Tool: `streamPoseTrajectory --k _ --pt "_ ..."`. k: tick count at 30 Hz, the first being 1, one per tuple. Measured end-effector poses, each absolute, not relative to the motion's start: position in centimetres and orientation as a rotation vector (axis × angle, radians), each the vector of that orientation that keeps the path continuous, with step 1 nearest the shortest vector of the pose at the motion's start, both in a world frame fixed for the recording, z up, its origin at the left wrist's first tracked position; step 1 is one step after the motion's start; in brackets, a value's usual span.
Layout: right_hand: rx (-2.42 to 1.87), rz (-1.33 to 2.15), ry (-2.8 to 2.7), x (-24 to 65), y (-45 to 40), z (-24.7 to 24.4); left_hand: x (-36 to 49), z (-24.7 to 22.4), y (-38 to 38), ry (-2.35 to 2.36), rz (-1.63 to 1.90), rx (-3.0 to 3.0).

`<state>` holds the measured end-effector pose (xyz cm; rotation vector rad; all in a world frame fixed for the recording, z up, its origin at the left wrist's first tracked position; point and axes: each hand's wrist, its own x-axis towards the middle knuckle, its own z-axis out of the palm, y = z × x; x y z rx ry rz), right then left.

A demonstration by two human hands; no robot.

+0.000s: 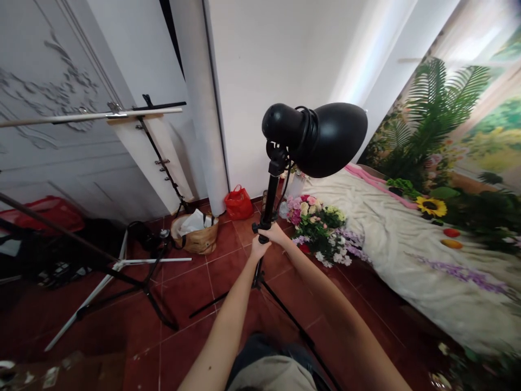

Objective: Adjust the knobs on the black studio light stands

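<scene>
A black studio lamp (331, 138) with a wide, bowl-shaped shade sits on top of a black light stand (269, 198), its shade pointing to the right. Coils of black cable (311, 126) wrap around the neck of the lamp. My left hand (259, 250) is closed around the pole just below a clamp collar. Slightly higher, my right hand (277, 233) grips the same pole at the collar and its knob. Some fingers of both hands are hidden behind the pole. Below them, the stand's legs (287, 312) spread over the red tiles.
Left stand other tripods (142, 285) and a crossbar (150, 111) with clips. A woven basket (199, 239) and a red bag (239, 203) are by the wall. Artificial flowers (317, 217) lie beside a cloth-covered platform (391, 228) on the right, before a garden backdrop (488, 130).
</scene>
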<state>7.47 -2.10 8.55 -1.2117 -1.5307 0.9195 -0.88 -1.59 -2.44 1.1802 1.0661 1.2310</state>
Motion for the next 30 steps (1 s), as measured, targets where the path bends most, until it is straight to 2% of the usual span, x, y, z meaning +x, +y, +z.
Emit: streamPoseTrajectory --k 3,8,11,19,30 --pt "-1.183 0.863 -1.574 8.6 -4.0 7.2 -0.9 -2.7 -1.5 1.023 1.248 1.176" --pt "-1.307 0.446 -1.738 11.0 -9.3 2.7 -0.9 -2.4 -1.8 1.058 1.212 1.191" --pt "-1.388 0.339 -1.826 11.6 -11.3 0.9 -0.8 -1.8 -2.1 1.140 1.216 1.149" --pt "-1.533 0.324 -1.950 10.5 -9.0 1.6 -0.8 -1.8 -2.1 1.072 1.264 1.123" --pt "-1.528 0.457 -1.563 10.6 -3.7 0.7 -0.5 -1.4 -2.3 1.128 1.266 1.147"
